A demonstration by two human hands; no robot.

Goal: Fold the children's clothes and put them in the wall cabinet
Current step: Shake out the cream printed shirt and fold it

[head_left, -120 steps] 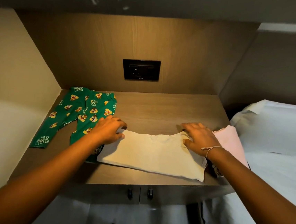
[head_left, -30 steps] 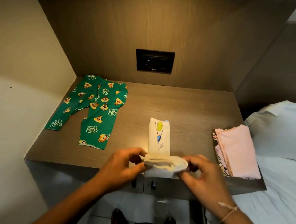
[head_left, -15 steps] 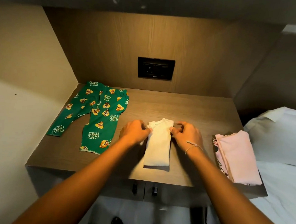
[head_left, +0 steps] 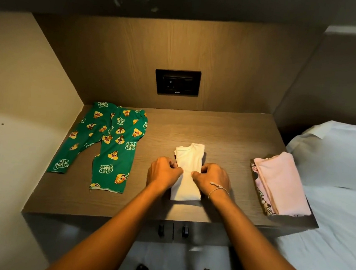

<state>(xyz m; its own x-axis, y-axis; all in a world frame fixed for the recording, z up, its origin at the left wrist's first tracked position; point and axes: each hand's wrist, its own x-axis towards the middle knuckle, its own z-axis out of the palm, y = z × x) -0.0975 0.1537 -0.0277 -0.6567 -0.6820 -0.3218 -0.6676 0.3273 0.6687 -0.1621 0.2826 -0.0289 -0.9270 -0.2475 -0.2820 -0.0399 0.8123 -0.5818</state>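
Head view: your left hand [head_left: 163, 172] and right hand [head_left: 211, 178] pinch the cream shirt [head_left: 187, 172] mid-countertop [head_left: 227, 135] at its middle (half a second ago, nearer its collar). The pink stack [head_left: 282, 184] is folded; the green chipmunk-print trousers [head_left: 109, 143] remain unfolded, nothing stored.

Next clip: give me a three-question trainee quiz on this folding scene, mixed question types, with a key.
1. True or false: the green patterned trousers are already folded.
2. Which garment do the left hand and right hand pinch? A) pink stack B) white shirt C) green trousers
3. Fill in: the pink stack lies near the desk's ____ edge, beside the bed.

Key: 1 false, they lie spread flat; 2 B; 3 right.
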